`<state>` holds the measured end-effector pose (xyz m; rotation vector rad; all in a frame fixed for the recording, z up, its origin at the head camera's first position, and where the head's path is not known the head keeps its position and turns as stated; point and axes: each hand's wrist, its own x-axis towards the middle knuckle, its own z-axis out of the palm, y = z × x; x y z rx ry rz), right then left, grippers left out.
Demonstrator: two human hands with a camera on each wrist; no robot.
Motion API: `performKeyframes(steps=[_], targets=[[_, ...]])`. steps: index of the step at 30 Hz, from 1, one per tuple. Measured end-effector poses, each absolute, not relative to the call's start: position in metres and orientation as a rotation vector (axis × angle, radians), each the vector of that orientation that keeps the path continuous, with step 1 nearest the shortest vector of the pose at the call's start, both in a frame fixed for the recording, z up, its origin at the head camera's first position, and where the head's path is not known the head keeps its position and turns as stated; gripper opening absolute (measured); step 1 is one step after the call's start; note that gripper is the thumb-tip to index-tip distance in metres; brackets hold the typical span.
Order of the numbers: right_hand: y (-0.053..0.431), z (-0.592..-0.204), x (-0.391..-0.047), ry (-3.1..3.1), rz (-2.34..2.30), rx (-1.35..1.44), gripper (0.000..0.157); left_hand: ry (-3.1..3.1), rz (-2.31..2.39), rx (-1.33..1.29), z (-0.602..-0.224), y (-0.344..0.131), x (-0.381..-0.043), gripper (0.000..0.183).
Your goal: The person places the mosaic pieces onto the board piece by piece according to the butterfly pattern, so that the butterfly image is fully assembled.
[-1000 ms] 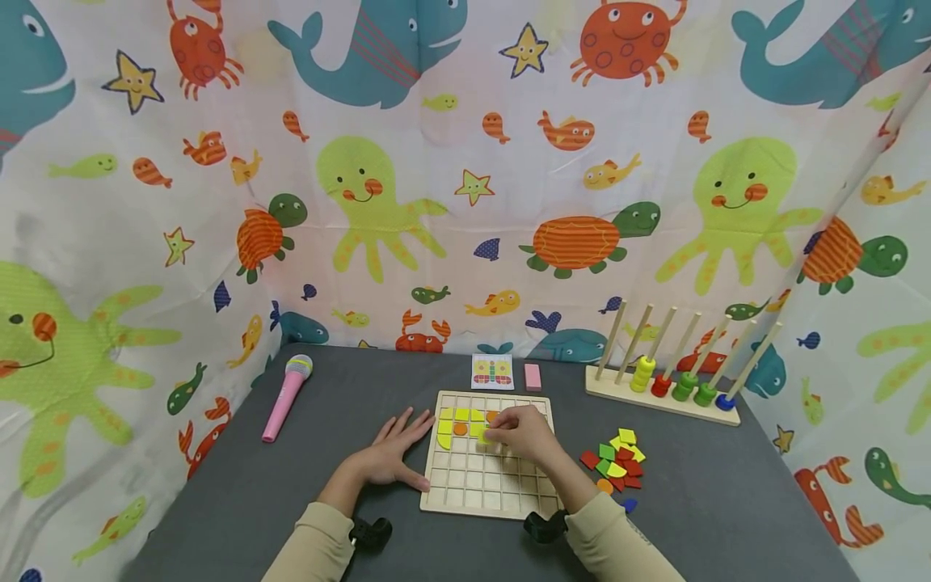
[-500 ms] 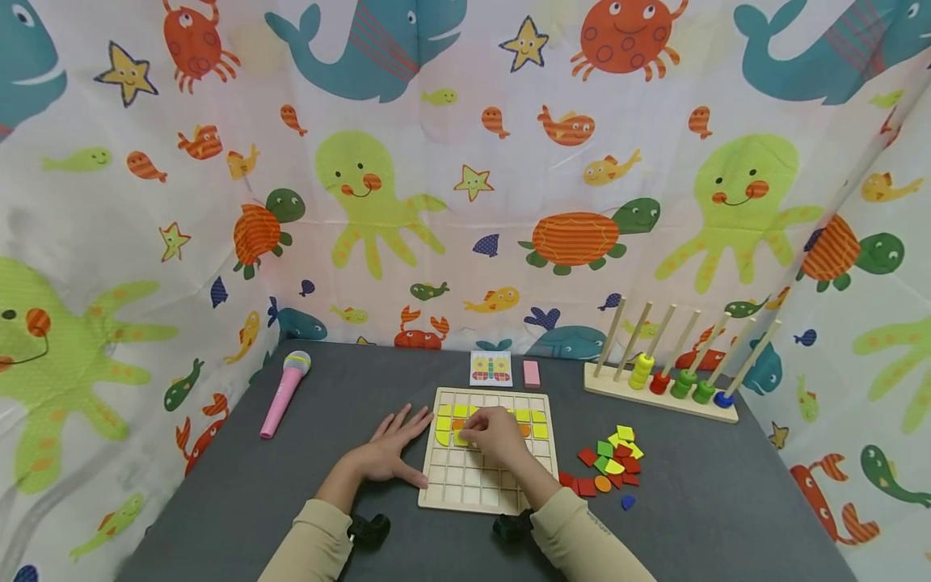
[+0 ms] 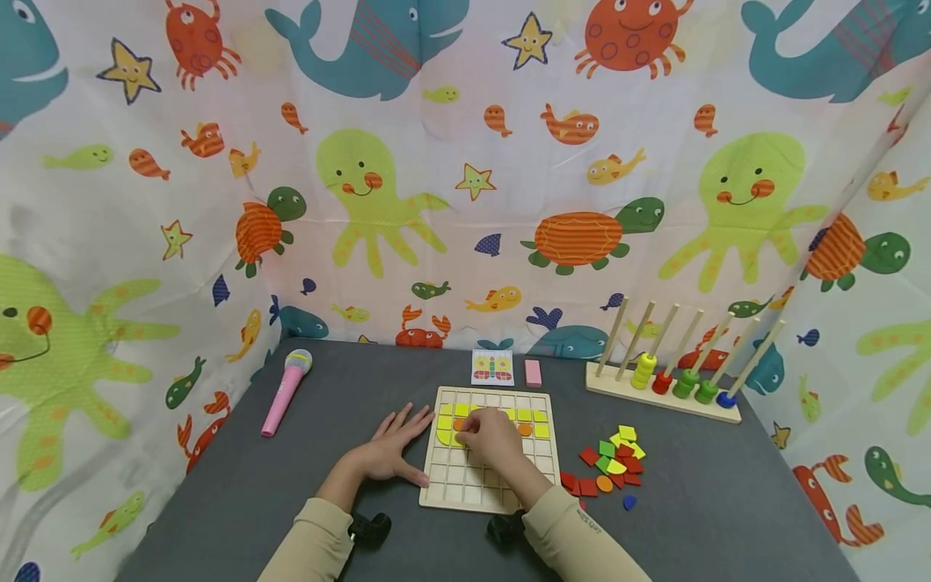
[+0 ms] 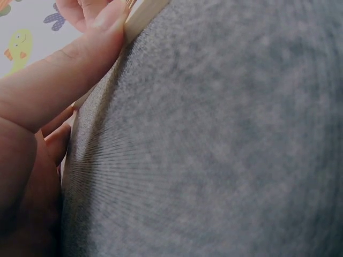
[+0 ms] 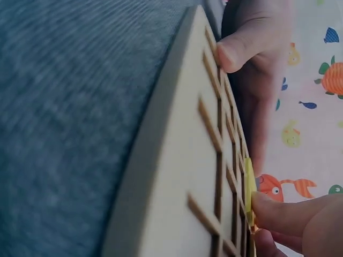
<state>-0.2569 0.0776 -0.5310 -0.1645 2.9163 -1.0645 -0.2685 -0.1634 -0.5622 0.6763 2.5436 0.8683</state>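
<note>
A square wooden grid board [image 3: 454,487] lies on the dark table, with yellow tiles [image 3: 541,424] and orange round tiles [image 3: 524,429] in its upper rows. My left hand [image 3: 389,454] rests at the board's left side, fingers spread; its thumb [image 4: 80,67] touches the lower left corner. Over the board's left part, my right hand [image 3: 497,440] pinches a yellow tile with thumb and fingertips at a grid cell. In the right wrist view, yellow [image 5: 248,184] shows at the tip of the right thumb [image 5: 278,211]. The right hand hides several middle cells.
Loose red, green, yellow, orange and blue tiles [image 3: 624,453] lie right of the board. Behind it are a picture card [image 3: 492,368] and a pink block [image 3: 533,373]. A peg stand with coloured rings [image 3: 662,393] stands back right; a pink toy microphone [image 3: 284,398] lies left.
My right hand has moved left across the board with the yellow tile, uncovering the tiles on the right of the rows. Over the last half second it barely shifts. My left hand stays put.
</note>
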Motion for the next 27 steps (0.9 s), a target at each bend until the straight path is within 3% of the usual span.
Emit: performKeyframes(steps=[8, 22, 27], targets=[[0.082, -0.531, -0.258, 2.983, -1.036, -0.035, 0.033, 2.553, 0.851, 0.630, -0.558, -0.161, -0.268, 0.121], [0.120, -0.516, -0.252, 2.977, -1.238, -0.091, 0.018, 2.557, 0.827, 0.612, -0.557, -0.160, -0.268, 0.121], [0.138, -0.509, -0.248, 2.960, -1.284, -0.071, 0.020, 2.555, 0.836, 0.618, -0.558, -0.161, -0.268, 0.121]])
